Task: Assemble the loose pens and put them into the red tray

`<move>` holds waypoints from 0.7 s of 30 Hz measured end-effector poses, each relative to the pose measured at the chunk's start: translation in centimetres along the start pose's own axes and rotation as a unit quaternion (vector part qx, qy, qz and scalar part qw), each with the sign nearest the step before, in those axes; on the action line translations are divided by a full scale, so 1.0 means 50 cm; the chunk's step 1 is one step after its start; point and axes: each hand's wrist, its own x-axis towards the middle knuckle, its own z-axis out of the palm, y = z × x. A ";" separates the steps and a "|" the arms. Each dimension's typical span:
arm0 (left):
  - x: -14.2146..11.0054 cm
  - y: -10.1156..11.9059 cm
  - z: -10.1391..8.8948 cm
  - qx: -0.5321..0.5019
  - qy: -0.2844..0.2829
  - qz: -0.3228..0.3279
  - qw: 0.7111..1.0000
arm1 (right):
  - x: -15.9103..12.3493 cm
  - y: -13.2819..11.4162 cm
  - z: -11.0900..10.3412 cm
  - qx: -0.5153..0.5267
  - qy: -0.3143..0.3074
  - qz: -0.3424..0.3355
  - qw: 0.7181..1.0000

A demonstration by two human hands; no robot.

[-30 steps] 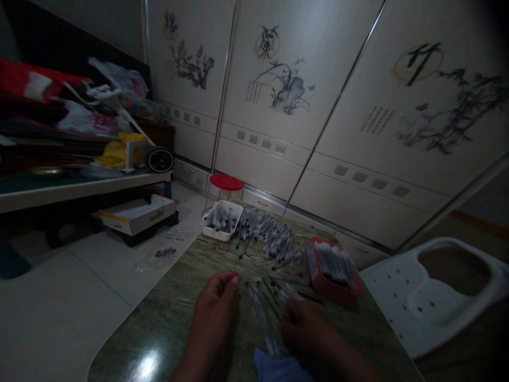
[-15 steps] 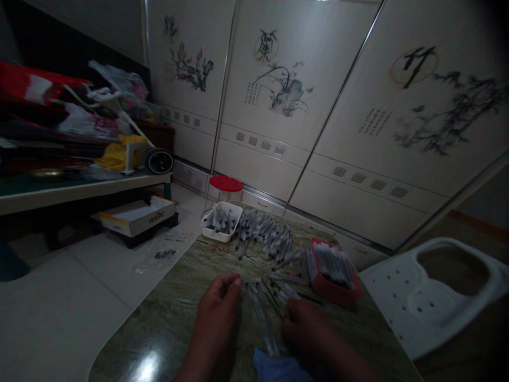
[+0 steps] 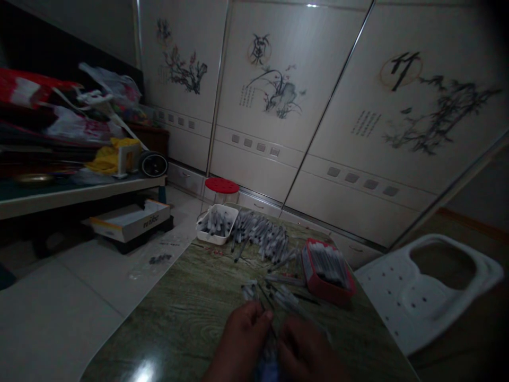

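My left hand (image 3: 247,330) is closed in a pinch near the front of the table, close to several clear pens (image 3: 249,289). Beside it, my right hand (image 3: 304,347) is curled and blurred by motion. A thin dark stick (image 3: 264,295) shows just beyond my left fingertips; whether either hand holds it I cannot tell. More loose clear pens (image 3: 288,300) lie ahead of my right hand. Farther back, a large heap of clear pens with dark ends (image 3: 260,233) spreads over the table. Something blue (image 3: 267,369) shows low between my wrists.
A white tub (image 3: 214,240) of pens stands at the table's (image 3: 178,302) back left, and a red box (image 3: 332,292) of pens at its right. Beyond are a red stool (image 3: 221,185), a white plastic chair (image 3: 385,297) and a cardboard box (image 3: 131,225) on the floor.
My left hand has moved right and toward me, close to my right hand. The pens between the hands are now partly covered. The view has shifted slightly.
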 end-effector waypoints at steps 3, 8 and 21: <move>0.003 -0.005 0.001 -0.020 -0.014 -0.016 1.000 | -0.017 0.006 0.006 0.047 0.012 -0.006 0.999; 0.008 -0.002 -0.008 -0.057 0.017 -0.024 0.998 | -0.033 0.046 -0.019 0.116 0.101 0.020 0.988; 0.017 -0.003 -0.015 -0.065 0.032 -0.024 0.997 | 0.107 0.074 -0.104 -0.105 0.128 0.068 0.984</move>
